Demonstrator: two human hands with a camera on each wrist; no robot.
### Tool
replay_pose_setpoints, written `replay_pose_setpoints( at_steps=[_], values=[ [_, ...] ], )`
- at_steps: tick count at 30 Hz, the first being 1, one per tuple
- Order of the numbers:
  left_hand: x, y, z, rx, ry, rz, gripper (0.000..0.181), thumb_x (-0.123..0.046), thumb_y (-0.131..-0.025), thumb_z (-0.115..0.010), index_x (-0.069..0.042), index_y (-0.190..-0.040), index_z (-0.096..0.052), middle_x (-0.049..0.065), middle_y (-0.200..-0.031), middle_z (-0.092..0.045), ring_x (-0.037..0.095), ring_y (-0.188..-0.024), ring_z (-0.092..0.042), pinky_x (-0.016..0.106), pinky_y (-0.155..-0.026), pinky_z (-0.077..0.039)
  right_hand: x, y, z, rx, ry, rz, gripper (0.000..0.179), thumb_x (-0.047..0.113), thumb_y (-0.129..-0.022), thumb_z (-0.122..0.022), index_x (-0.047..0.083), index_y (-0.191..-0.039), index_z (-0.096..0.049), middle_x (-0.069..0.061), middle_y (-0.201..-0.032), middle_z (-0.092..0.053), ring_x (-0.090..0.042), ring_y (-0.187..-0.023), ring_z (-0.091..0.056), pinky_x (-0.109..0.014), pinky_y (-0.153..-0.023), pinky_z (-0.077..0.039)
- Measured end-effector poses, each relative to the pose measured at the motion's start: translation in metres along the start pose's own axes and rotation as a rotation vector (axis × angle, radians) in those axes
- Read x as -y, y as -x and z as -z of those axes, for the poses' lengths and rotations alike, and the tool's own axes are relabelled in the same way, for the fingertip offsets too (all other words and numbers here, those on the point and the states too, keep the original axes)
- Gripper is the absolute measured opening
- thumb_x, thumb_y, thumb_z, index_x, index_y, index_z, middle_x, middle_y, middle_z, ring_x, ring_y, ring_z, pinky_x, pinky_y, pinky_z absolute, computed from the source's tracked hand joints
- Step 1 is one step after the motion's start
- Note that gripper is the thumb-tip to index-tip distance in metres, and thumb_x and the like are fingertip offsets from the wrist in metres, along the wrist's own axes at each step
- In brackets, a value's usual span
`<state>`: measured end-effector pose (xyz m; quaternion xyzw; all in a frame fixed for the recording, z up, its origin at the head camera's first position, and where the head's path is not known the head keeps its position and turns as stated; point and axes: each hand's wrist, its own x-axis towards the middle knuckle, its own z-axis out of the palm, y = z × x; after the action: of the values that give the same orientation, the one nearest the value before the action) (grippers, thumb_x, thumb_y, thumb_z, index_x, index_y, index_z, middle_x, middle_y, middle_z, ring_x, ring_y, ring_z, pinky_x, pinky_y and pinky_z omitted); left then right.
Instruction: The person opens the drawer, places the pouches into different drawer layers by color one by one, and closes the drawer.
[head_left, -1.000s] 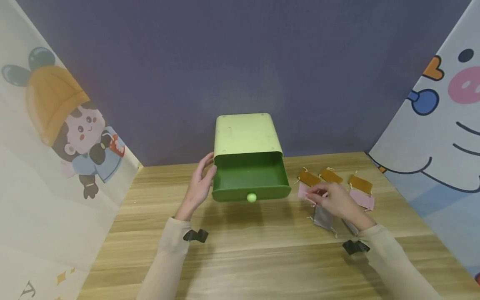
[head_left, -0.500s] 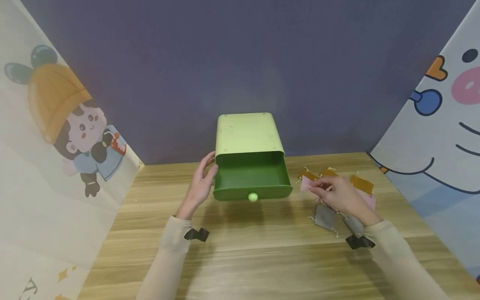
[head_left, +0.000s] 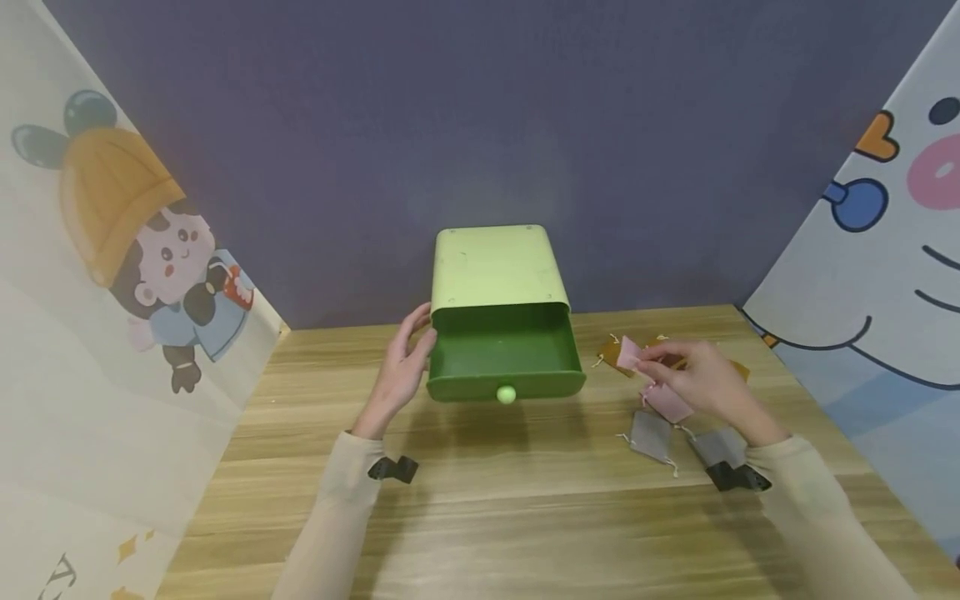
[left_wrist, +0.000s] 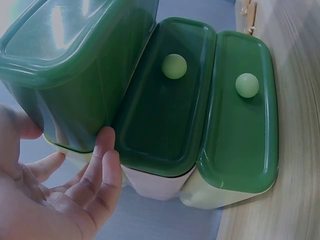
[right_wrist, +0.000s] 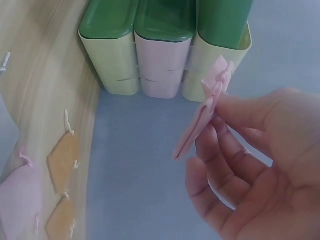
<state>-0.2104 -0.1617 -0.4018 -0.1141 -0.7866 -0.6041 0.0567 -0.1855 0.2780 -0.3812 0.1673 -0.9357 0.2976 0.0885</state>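
Observation:
My right hand [head_left: 708, 382] pinches a small pink drawstring pouch [head_left: 627, 353] between thumb and fingers, above the pouches at the right. In the right wrist view this pink pouch [right_wrist: 199, 122] is seen nearly edge-on, clear of the tabletop. My left hand [head_left: 397, 375] rests against the left side of the small drawer cabinet [head_left: 497, 267], fingers relaxed. The cabinet's top drawer [head_left: 465, 388] is pulled out, and its green interior holds nothing visible. From the left wrist, fingertips [left_wrist: 105, 137] touch the side of this drawer, beside two closed drawers with round knobs.
Grey pouches [head_left: 650, 435] and another pink pouch [head_left: 666, 403] lie on the wooden table [head_left: 510, 533] at the right. Orange pouches [head_left: 613, 356] lie behind them, partly hidden by the right hand. A dark blue wall [head_left: 480, 125] stands behind the cabinet.
My right hand has lifted the pink pouch and moved slightly right and away from me, uncovering another pink pouch and more of the grey ones. The left hand stays at the cabinet's side.

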Motion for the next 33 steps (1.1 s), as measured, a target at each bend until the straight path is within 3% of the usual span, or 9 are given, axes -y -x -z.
replay_pose_setpoints(
  at_steps=[5,12,18,23,27,33],
  values=[
    [-0.001,0.000,0.000,-0.003,0.011,-0.012,0.056,-0.029,-0.115,-0.048,-0.015,-0.167,-0.034,0.016,-0.166,-0.042,0.019,-0.084,-0.058,0.025,-0.071,-0.051,0.003,0.000,0.004,0.005,-0.004,-0.008,0.016,0.018,-0.099,-0.078,0.006,-0.109,-0.082,0.001,-0.079,-0.075,-0.012,-0.075,-0.069,-0.025,-0.058,-0.050],
    [-0.002,0.000,-0.001,0.002,0.013,-0.005,0.056,-0.029,-0.114,-0.047,-0.017,-0.167,-0.034,0.015,-0.166,-0.041,0.016,-0.078,-0.054,0.023,-0.067,-0.049,0.010,-0.001,0.010,0.001,0.001,0.016,0.015,0.017,-0.100,-0.077,0.006,-0.108,-0.082,0.002,-0.078,-0.074,-0.013,-0.072,-0.068,-0.025,-0.055,-0.049],
    [-0.001,0.000,0.000,0.000,0.010,-0.004,0.055,-0.030,-0.115,-0.047,-0.018,-0.167,-0.034,0.015,-0.166,-0.041,0.019,-0.085,-0.058,0.024,-0.071,-0.050,0.015,-0.002,0.015,-0.005,0.003,0.033,0.015,0.019,-0.100,-0.077,0.007,-0.107,-0.082,0.002,-0.079,-0.075,-0.009,-0.071,-0.066,-0.025,-0.055,-0.049],
    [-0.001,0.000,0.000,0.002,0.002,-0.004,0.056,-0.030,-0.115,-0.046,-0.017,-0.168,-0.033,0.015,-0.167,-0.040,0.031,-0.108,-0.065,0.029,-0.079,-0.053,0.020,-0.003,0.018,0.004,-0.002,0.031,0.017,0.022,-0.101,-0.076,0.007,-0.108,-0.082,0.001,-0.081,-0.075,-0.010,-0.073,-0.067,-0.025,-0.056,-0.049],
    [0.000,0.000,0.000,0.003,-0.001,-0.003,0.056,-0.031,-0.115,-0.046,-0.018,-0.168,-0.033,0.016,-0.167,-0.040,0.039,-0.120,-0.064,0.031,-0.083,-0.054,0.022,-0.004,0.020,-0.003,0.001,0.046,0.017,0.021,-0.101,-0.076,0.007,-0.108,-0.083,-0.002,-0.085,-0.078,-0.012,-0.073,-0.069,-0.024,-0.058,-0.052],
    [-0.002,0.000,0.000,0.002,0.004,0.008,0.056,-0.031,-0.114,-0.047,-0.021,-0.168,-0.034,0.015,-0.168,-0.039,0.041,-0.129,-0.062,0.033,-0.087,-0.055,0.026,-0.004,0.024,-0.001,-0.005,0.052,0.015,0.020,-0.101,-0.076,0.008,-0.108,-0.083,-0.005,-0.094,-0.081,-0.015,-0.074,-0.071,-0.024,-0.061,-0.055]
  ],
)
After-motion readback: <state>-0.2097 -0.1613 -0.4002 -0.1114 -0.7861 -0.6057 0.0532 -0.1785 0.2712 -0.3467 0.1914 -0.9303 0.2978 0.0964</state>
